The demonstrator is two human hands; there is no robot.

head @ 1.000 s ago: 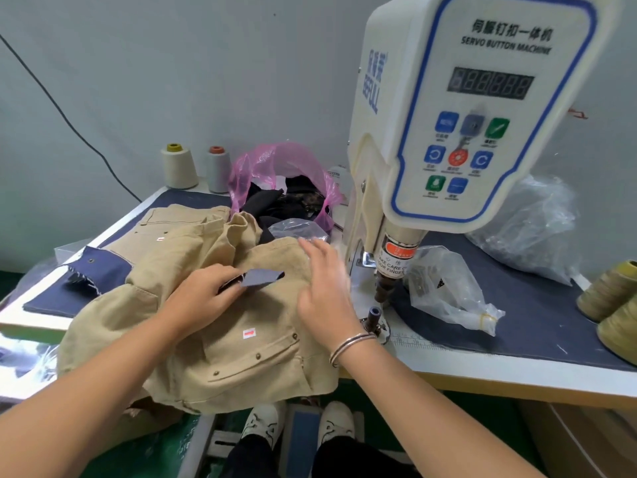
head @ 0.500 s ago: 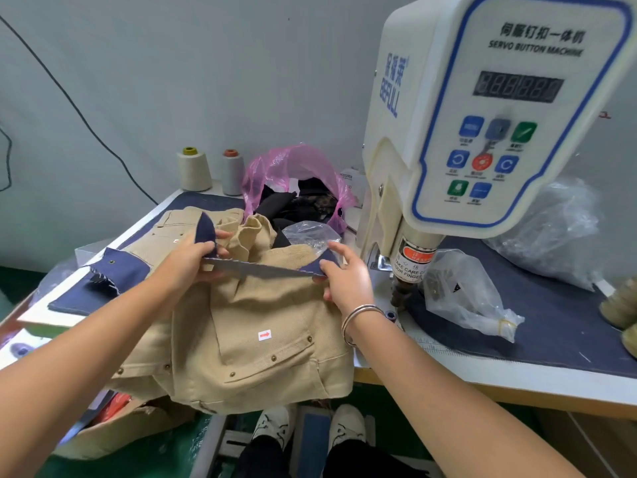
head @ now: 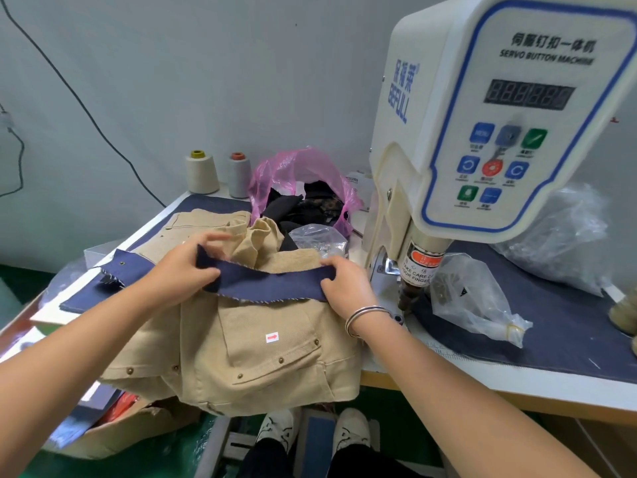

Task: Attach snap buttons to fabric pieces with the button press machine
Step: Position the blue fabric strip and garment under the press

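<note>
A navy fabric strip with a pinked edge is stretched flat between both hands, above a heap of tan garments with metal snaps. My left hand grips the strip's left end. My right hand, with bangles on the wrist, pinches its right end just left of the white servo button machine. The machine's press head stands to the right of my right hand. Another navy piece carrying a snap lies at the left on the table.
A pink bag of dark fabric, a small clear bag and two thread cones sit behind the garments. Clear plastic bags lie on the navy mat to the right. My feet rest by a pedal below.
Both hands picked the navy strip off the tan heap and pulled it out flat between them. The view has shifted slightly toward the left.
</note>
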